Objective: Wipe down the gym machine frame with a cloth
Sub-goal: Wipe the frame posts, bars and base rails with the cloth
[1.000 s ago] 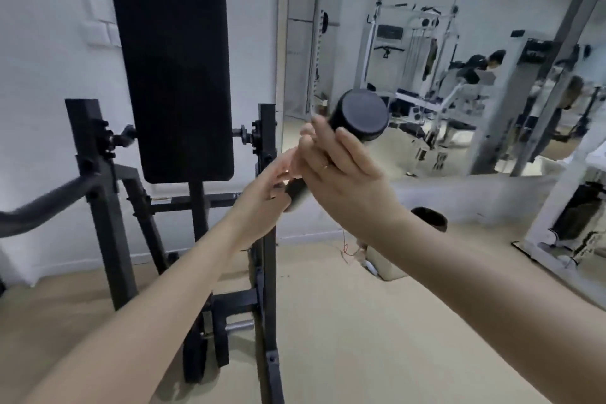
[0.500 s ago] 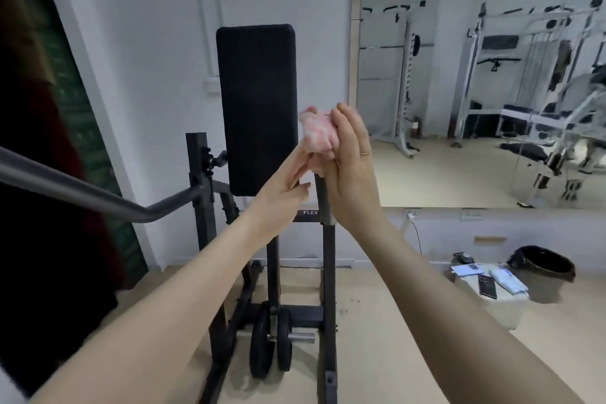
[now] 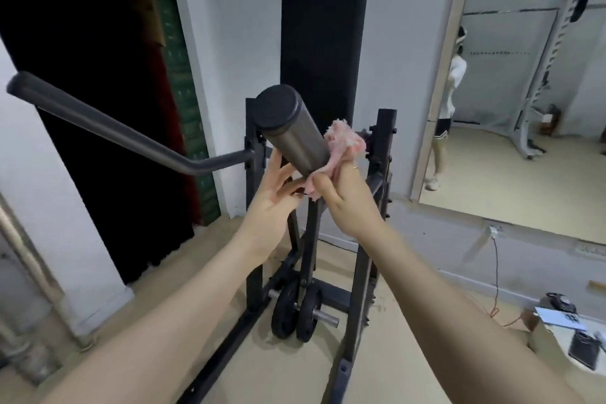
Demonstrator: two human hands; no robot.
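Observation:
A black gym machine frame point(image 3: 382, 154) with a tall black back pad point(image 3: 323, 52) stands in front of me. Its right handle bar point(image 3: 288, 129) points toward me, with a dark round end cap. My right hand point(image 3: 344, 197) grips a pink cloth point(image 3: 342, 149) that is wrapped round the right side and underside of this handle. My left hand point(image 3: 273, 197) lies with straight fingers against the handle's left underside, its fingertips touching the cloth's lower edge. The left handle bar point(image 3: 108, 128) reaches out to the left.
Weight plates point(image 3: 295, 311) sit on a peg at the frame's base. A wall mirror point(image 3: 524, 85) on the right reflects a person and a white rack. A box with phones and papers point(image 3: 570, 334) stands on the floor at right. A dark curtain point(image 3: 98, 75) hangs at left.
The view has swung left and down. The handle now points at me, and the cloth in my right hand has gone from the upright post to round the handle.

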